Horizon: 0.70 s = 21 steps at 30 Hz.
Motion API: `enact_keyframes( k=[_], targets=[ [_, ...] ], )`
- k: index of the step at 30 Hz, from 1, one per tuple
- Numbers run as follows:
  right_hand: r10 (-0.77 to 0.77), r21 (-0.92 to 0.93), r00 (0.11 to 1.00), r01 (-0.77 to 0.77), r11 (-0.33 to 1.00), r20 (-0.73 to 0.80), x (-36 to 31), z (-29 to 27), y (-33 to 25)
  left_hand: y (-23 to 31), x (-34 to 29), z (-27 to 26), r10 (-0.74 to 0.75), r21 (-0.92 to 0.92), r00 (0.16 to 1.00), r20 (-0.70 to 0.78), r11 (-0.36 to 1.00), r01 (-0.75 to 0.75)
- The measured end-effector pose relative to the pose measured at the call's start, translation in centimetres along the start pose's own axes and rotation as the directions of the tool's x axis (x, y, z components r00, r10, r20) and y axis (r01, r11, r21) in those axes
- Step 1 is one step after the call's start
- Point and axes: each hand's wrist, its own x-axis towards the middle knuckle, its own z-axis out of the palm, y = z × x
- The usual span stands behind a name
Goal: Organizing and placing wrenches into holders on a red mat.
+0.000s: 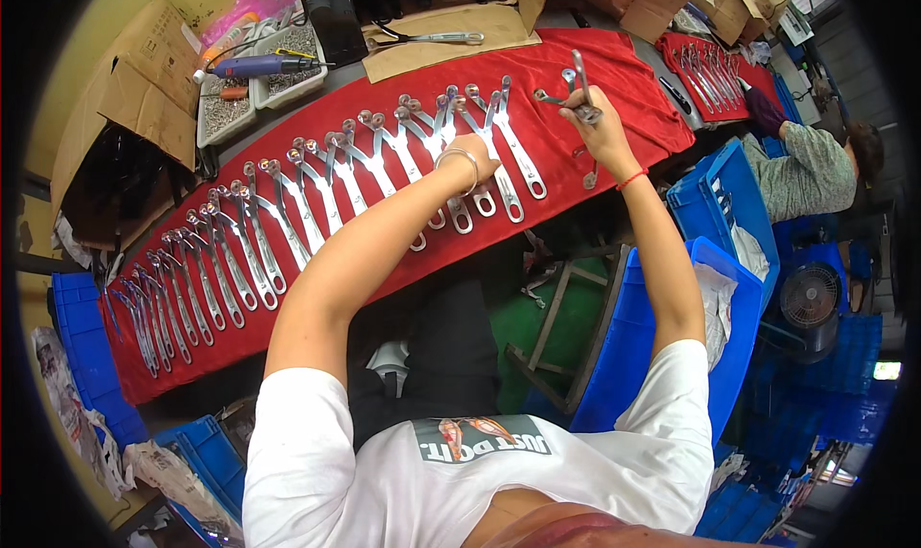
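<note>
A long row of silver, wrench-like forked tools [288,217] lies on a red cloth [566,54], their slotted handle ends toward me. Over the right part of that row, my left hand [470,159], with a bangle at its wrist, is closed on one of these tools; its fingertips are partly hidden. To the right, my right hand [606,131] grips another silver forked tool [579,73], raised a little above the cloth with its arms sticking up past my fingers. A rounded metal end [590,179] shows below that hand; I cannot tell whether it belongs to the held tool.
At the back left stand trays of small metal parts [288,83] with a blue power screwdriver [259,66], beside a cardboard box [144,107]. A loose tool [441,37] lies on cardboard. Blue crates [643,327] and a fan [809,295] stand right, near another person [806,169].
</note>
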Motion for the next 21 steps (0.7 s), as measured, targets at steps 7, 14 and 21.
enact_keyframes(
  k=[7, 14, 21],
  targets=[
    [-0.173, -0.330, 0.973, 0.215, 0.919, 0.152, -0.6, -0.2, -1.5, 2.1, -0.1, 2.0, 0.609, 0.282, 0.735, -0.299, 0.792, -0.541],
    [-0.286, -0.484, 0.866, 0.473, 0.736, 0.411, -4.6, -4.0, 3.9, 2.8, -0.6, 6.1, 0.594, 0.791, 0.780, -0.199, 0.567, -0.231],
    [-0.428, -0.488, 0.797, 0.601, 0.633, 0.427, -3.1, -1.0, 4.5, 0.8, -1.0, 5.0, 0.510, 0.867, 0.853, -0.105, 0.467, -0.173]
  ],
)
